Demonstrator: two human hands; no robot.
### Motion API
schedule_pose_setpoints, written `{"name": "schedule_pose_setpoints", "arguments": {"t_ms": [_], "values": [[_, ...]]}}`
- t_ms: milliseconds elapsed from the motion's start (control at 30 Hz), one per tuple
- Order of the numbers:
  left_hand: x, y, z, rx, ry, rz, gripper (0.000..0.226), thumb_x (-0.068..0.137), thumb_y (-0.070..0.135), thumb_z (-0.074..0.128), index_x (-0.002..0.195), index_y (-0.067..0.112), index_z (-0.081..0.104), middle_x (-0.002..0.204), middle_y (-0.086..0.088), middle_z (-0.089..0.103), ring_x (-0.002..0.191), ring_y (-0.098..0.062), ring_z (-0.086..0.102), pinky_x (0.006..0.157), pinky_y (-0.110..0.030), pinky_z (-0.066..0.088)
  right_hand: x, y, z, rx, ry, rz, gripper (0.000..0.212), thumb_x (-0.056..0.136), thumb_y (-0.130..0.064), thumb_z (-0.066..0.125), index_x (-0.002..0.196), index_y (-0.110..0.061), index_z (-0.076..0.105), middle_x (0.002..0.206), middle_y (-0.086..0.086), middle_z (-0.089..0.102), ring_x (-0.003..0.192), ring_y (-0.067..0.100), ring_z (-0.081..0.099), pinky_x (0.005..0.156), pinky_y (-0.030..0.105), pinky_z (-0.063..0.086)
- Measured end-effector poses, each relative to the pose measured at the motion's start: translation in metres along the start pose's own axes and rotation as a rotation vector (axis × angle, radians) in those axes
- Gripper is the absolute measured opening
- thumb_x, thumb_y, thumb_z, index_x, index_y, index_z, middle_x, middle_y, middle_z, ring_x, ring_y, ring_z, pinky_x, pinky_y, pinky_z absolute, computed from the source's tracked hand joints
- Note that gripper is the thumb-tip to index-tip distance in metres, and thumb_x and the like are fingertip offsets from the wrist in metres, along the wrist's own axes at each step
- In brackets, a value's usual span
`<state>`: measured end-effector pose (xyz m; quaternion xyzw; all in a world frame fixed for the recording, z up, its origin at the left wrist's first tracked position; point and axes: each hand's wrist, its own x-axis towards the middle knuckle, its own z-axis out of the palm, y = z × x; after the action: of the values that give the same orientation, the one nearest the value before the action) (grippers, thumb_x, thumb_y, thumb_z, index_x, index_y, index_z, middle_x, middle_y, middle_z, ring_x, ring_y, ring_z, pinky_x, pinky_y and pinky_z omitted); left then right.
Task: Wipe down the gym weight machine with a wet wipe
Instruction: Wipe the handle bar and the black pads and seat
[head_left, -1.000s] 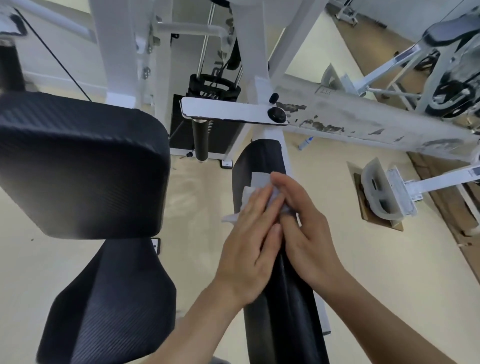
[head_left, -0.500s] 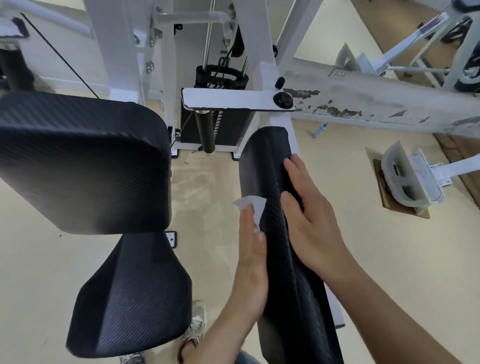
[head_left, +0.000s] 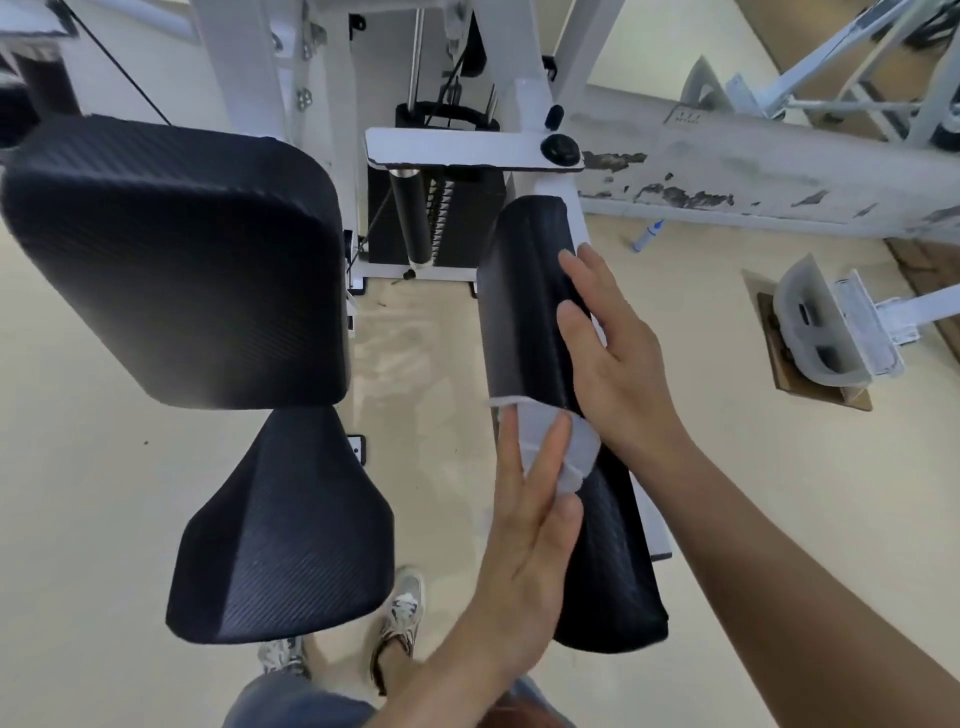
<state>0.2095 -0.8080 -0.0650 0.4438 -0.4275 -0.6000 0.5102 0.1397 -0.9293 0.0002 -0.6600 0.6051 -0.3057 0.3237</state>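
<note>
Head view: a long black arm pad (head_left: 540, 332) of the white weight machine (head_left: 467, 156) is seen running from near the weight stack (head_left: 447, 218) down toward the viewer, and it serves as the landmark. A white wet wipe (head_left: 569, 447) is pressed flat against the pad's upper surface, about midway along its length. The wipe is pinned under the left hand (head_left: 524, 545), whose fingers (head_left: 545, 457) are stretched out nearly straight and held close together; nothing is gripped, the wipe being merely trapped between the fingertips and the pad. Part of the wipe shows beyond and beside the fingertips, on the side toward the weight stack. The right hand (head_left: 618, 364) is laid along the pad's right edge, just beyond the wipe, with fingers extended and slightly spread, the thumb resting on the pad surface; whether the fingers curl under the edge cannot be told. Left of the pad, well apart from it, a black backrest (head_left: 171, 260) and a black seat (head_left: 280, 535) are seen. Sneakers (head_left: 400, 613) are visible on the floor below the seat.
</note>
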Motion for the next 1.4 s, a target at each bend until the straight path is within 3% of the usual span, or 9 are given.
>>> {"name": "schedule_pose_setpoints", "arguments": {"t_ms": [233, 367, 467, 600, 733, 933, 1067, 1233, 1400], "values": [[0.086, 0.036, -0.021, -0.105, 0.082, 0.023, 0.026, 0.097, 0.062, 0.029, 0.105, 0.085, 0.036, 0.159, 0.023, 0.012, 0.145, 0.005, 0.017, 0.121, -0.029, 0.017, -0.036, 0.003, -0.009, -0.060, -0.132, -0.022, 0.046, 0.100, -0.015, 0.051, 0.143, -0.030, 0.047, 0.159, -0.015, 0.024, 0.144, -0.006, 0.017, 0.117, 0.016, 0.015], [0.074, 0.030, -0.027, -0.486, 0.277, -0.169, 0.046, 0.101, 0.052, 0.038, 0.096, 0.031, 0.078, 0.127, -0.005, 0.066, 0.117, -0.016, 0.063, 0.106, -0.039, 0.045, -0.055, 0.004, -0.010, -0.142, -0.026, -0.117, 0.038, 0.095, -0.012, 0.056, 0.127, -0.030, 0.064, 0.150, -0.015, 0.039, 0.143, -0.002, 0.025, 0.115, 0.014, 0.019], [0.046, 0.018, -0.020, -0.553, 0.491, -0.287, 0.043, 0.090, 0.053, 0.059, 0.072, 0.018, 0.076, 0.104, -0.015, 0.073, 0.102, -0.031, 0.069, 0.099, -0.049, 0.051, -0.067, 0.006, -0.008, -0.135, 0.082, -0.162, 0.031, 0.086, -0.018, 0.054, 0.107, -0.025, 0.075, 0.136, -0.016, 0.054, 0.136, -0.003, 0.040, 0.112, 0.017, 0.031], [0.038, 0.020, -0.010, -0.409, 0.600, -0.107, 0.021, 0.082, 0.037, 0.077, 0.101, 0.028, 0.075, 0.115, 0.000, 0.071, 0.113, -0.021, 0.065, 0.103, -0.045, 0.048, -0.072, 0.003, -0.008, -0.080, 0.111, -0.139, 0.030, 0.085, -0.019, 0.053, 0.108, -0.022, 0.072, 0.131, -0.016, 0.061, 0.130, -0.004, 0.047, 0.109, 0.019, 0.037], [0.067, 0.015, -0.022, -0.149, 0.324, -0.066, 0.046, 0.099, 0.051, 0.045, 0.142, 0.036, 0.047, 0.143, 0.015, 0.052, 0.132, -0.001, 0.047, 0.114, -0.031, 0.033, -0.060, -0.003, -0.006, -0.199, -0.069, -0.136, 0.053, 0.092, -0.026, 0.047, 0.144, -0.021, 0.047, 0.154, -0.011, 0.037, 0.144, 0.000, 0.024, 0.120, 0.028, 0.022], [0.030, -0.010, -0.004, -0.337, 0.213, -0.396, 0.050, 0.096, 0.066, 0.037, 0.114, 0.033, 0.069, 0.112, -0.002, 0.073, 0.107, -0.018, 0.068, 0.102, -0.043, 0.047, -0.052, 0.001, -0.010, -0.409, -0.193, -0.161, 0.062, 0.099, -0.024, 0.045, 0.156, -0.019, 0.018, 0.164, -0.009, 0.008, 0.150, 0.005, 0.000, 0.123, 0.037, 0.010], [-0.020, -0.018, 0.011, -0.346, 0.246, -0.459, 0.060, 0.088, 0.076, 0.040, 0.133, 0.039, 0.057, 0.130, 0.005, 0.064, 0.122, -0.016, 0.059, 0.109, -0.044, 0.041, -0.056, 0.002, -0.012, -0.333, -0.126, -0.103, 0.057, 0.100, -0.025, 0.046, 0.154, -0.020, 0.027, 0.162, -0.012, 0.016, 0.148, 0.001, 0.008, 0.117, 0.018, 0.010], [-0.067, 0.007, 0.031, 0.092, 0.095, -0.070, 0.057, 0.096, 0.066, 0.021, 0.147, 0.050, -0.001, 0.156, 0.034, -0.009, 0.142, 0.015, -0.007, 0.122, -0.029, 0.004, -0.093, 0.007, -0.016, -0.119, -0.069, -0.007, 0.047, 0.103, -0.016, 0.042, 0.150, -0.019, 0.036, 0.159, -0.013, 0.024, 0.142, -0.007, 0.020, 0.118, 0.016, 0.017], [-0.021, 0.011, 0.018, 0.355, 0.046, 0.189, 0.054, 0.100, 0.049, 0.017, 0.150, 0.033, 0.030, 0.161, 0.017, -0.006, 0.146, 0.002, -0.018, 0.121, -0.029, -0.005, -0.164, 0.008, -0.017, 0.288, -0.021, 0.140, 0.047, 0.104, -0.014, 0.043, 0.143, -0.038, 0.045, 0.144, -0.019, 0.049, 0.130, -0.005, 0.045, 0.111, 0.029, 0.039]]}}
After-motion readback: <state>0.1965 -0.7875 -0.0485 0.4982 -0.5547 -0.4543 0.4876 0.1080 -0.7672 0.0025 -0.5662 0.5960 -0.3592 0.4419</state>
